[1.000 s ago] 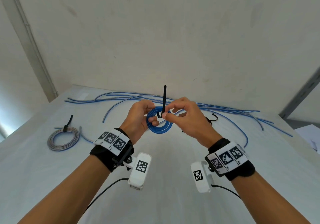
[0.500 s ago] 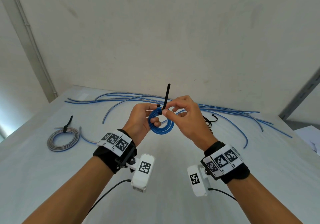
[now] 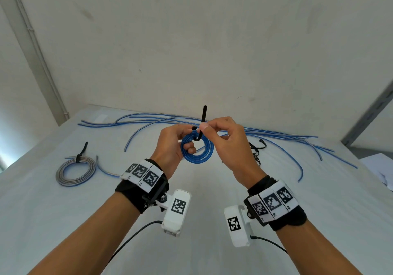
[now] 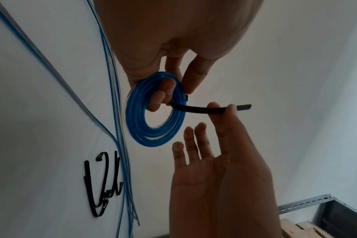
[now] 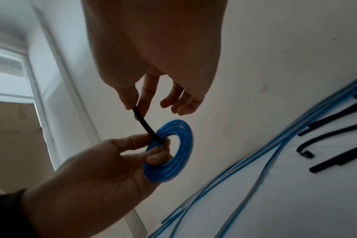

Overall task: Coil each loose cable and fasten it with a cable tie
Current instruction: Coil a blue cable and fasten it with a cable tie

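Head view puts the grip at the centre: the right hand [image 3: 229, 145] pinches the black cable tie [image 3: 203, 121] between thumb and forefinger partway up its strap, its other three fingers hanging loosely spread, while the left hand [image 3: 170, 145] holds the blue coil [image 3: 197, 149] with fingers curled through its opening and the thumb bearing on the rim. That split looks deliberate: one hand keeps the turns stacked flat so they cannot spring apart, the other is free to draw the strap. In the left wrist view the tie runs out from the coil's inner edge, right where the left fingers clamp it, so the tie head seems braced against the pull; whether the strap has already passed through its head is hidden by those fingers. The coil is held up in the air above the table [image 3: 202, 253], clear of the clutter. Beyond the hands, the loose blue cables [image 3: 276, 135] lie stretched along the far edge, and spare black ties [image 3: 256, 149] lie just right of the right hand, handy for the next coil. Off to the left a grey coil [image 3: 74, 171] lies on the table with a tie around it, apparently finished and set aside.
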